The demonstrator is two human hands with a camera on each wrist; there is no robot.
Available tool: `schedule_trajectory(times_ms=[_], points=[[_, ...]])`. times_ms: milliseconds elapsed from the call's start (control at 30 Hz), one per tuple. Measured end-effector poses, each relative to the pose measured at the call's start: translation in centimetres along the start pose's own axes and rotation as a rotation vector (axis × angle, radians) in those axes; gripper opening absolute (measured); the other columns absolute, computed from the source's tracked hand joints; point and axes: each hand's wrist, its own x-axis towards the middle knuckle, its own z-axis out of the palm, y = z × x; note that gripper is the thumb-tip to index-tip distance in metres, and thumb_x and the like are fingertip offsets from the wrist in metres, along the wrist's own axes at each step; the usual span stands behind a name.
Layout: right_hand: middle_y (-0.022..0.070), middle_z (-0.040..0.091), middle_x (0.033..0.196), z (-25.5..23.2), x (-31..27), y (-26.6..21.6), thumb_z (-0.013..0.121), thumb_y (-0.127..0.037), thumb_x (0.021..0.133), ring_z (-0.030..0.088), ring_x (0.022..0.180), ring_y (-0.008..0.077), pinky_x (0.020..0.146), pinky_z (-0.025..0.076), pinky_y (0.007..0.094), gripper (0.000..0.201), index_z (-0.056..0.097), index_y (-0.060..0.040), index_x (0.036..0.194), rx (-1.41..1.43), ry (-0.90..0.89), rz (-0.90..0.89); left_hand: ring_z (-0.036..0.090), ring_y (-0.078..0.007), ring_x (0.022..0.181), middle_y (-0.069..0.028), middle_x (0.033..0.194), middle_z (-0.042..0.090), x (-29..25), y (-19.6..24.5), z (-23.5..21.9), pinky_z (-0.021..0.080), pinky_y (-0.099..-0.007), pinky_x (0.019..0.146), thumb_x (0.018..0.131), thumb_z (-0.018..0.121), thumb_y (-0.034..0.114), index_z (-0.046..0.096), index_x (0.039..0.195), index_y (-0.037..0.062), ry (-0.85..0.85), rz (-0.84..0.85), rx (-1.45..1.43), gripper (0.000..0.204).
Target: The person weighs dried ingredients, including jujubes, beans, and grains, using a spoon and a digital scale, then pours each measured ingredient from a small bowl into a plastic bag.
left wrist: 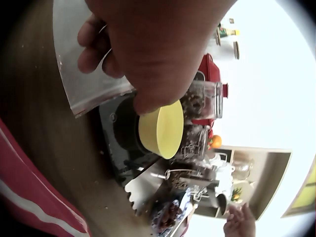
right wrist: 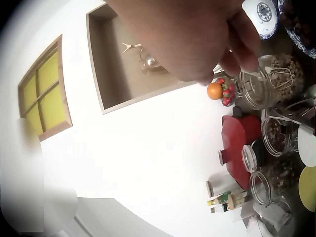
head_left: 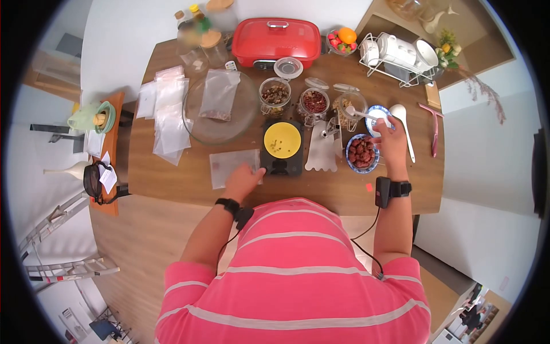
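My right hand (head_left: 392,143) pinches the handle of a small white spoon (head_left: 360,113), whose bowl is over a glass jar of pale grains or nuts (head_left: 344,119). A blue-rimmed white plate (head_left: 373,131) lies under the spoon handle, and a patterned bowl of dried red dates (head_left: 362,153) stands just in front. My left hand (head_left: 243,182), fingers loosely curled, is over a clear plastic bag (head_left: 220,167), its thumb at the edge of a black kitchen scale (head_left: 282,169). On the scale sits a yellow bowl (head_left: 283,140) with a few small bits inside.
Two open jars, of dark pieces (head_left: 275,94) and of red beans (head_left: 314,102), stand behind the scale. A metal scraper (head_left: 321,150) lies beside it. Left are a large glass bowl (head_left: 192,129) and stacked bags (head_left: 171,123); a white ladle (head_left: 404,126) lies at right.
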Motion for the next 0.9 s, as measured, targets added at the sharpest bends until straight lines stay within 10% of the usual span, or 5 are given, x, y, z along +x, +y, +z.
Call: schedule_trajectory(times_ms=[133,267,333,600,900], points=[[0.0085,0.070,0.081,-1.5,-2.4,2.5,0.066,-0.028,0.094,0.063,0.061,0.0135,0.055,0.051,0.0278,0.029,0.066,0.0000,0.103,-0.431,0.233,-0.333,0.068,-0.0394,0.094,-0.0213,0.095,0.071,1.0,1.2,-0.2,0.053,-0.0506,0.076,0.086,0.057,0.065,0.069,0.098,0.0040,0.038,-0.072,0.227,0.063],[0.0068,0.069,0.084,2.6,-8.7,1.7,0.066,-0.027,0.095,0.066,0.067,0.0146,0.058,0.054,0.0290,0.027,0.065,-0.0011,0.101,-0.092,-1.003,0.253,0.069,-0.0391,0.093,-0.0214,0.095,0.072,1.8,1.7,-0.7,0.054,-0.0502,0.081,0.087,0.058,0.055,0.073,0.098,0.0065,-0.012,-0.086,0.259,0.052],[0.0086,0.069,0.089,6.5,-9.7,4.4,0.064,-0.029,0.097,0.067,0.070,0.0154,0.060,0.057,0.0299,0.033,0.062,0.0012,0.109,-0.132,-1.240,0.305,0.070,-0.0387,0.090,-0.0202,0.092,0.073,2.8,0.5,0.3,0.055,-0.0497,0.079,0.087,0.059,0.046,0.074,0.095,0.0074,0.031,-0.114,0.285,0.043],[0.0118,0.065,0.090,18.5,-7.8,8.0,0.067,-0.046,0.092,0.068,0.068,0.0185,0.053,0.059,0.0315,0.061,0.055,0.0088,0.116,-0.062,-0.692,0.434,0.071,-0.0371,0.088,-0.0192,0.089,0.073,1.2,-1.4,-0.9,0.056,-0.0493,0.077,0.085,0.059,0.036,0.073,0.093,0.0076,0.103,-0.122,0.382,0.033],[0.0163,0.067,0.091,19.5,-7.1,9.3,0.055,-0.010,0.088,0.069,0.067,0.0212,0.053,0.060,0.0320,0.032,0.056,0.0098,0.113,0.002,-0.713,0.477,0.071,-0.0366,0.084,-0.0186,0.089,0.073,-0.8,-3.0,-1.7,0.055,-0.0486,0.076,0.084,0.057,0.033,0.070,0.091,0.0066,0.120,-0.111,0.260,0.030]])
